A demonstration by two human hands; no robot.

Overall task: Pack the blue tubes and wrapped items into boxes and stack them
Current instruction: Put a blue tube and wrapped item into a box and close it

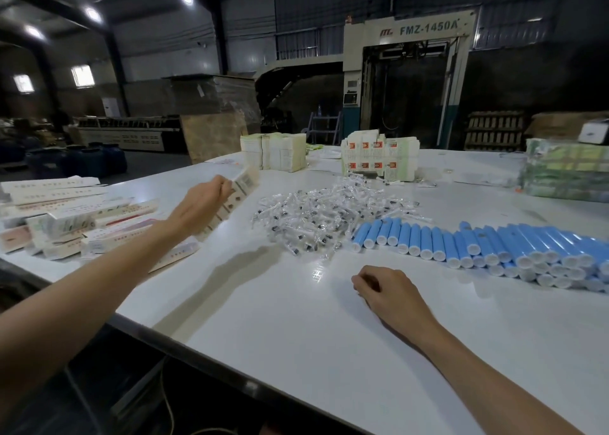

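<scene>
A: Now, entry one, the left grip (204,200)?
B: Raised above the desk's left side, fingers clamped round one end of a long white printed cardboard box (242,187). Barcode face shows and the box is tilted in the air.

A: The right grip (385,289)?
B: Resting on the white glossy desk (296,352) near the front edge, fingers loosely curled under. Nothing is visible in it.

A: Task stock?
B: Light-blue cylindrical tubes with white caps (478,247) lie side by side in a long heap on the right, caps toward the person. A loose pile of small clear-wrapped items with dark tips (323,217) is at centre, just beside the tubes' left end. The right grip is near both and touches neither.

A: Filled goods?
B: An untidy heap of long white and pink-printed boxes (66,223) sits at the left edge, below the raised arm.

A: Far side?
B: Two stacks of flat printed carton blanks (273,153) (379,158), and a green shrink-wrapped bundle (566,174) at far right.
</scene>
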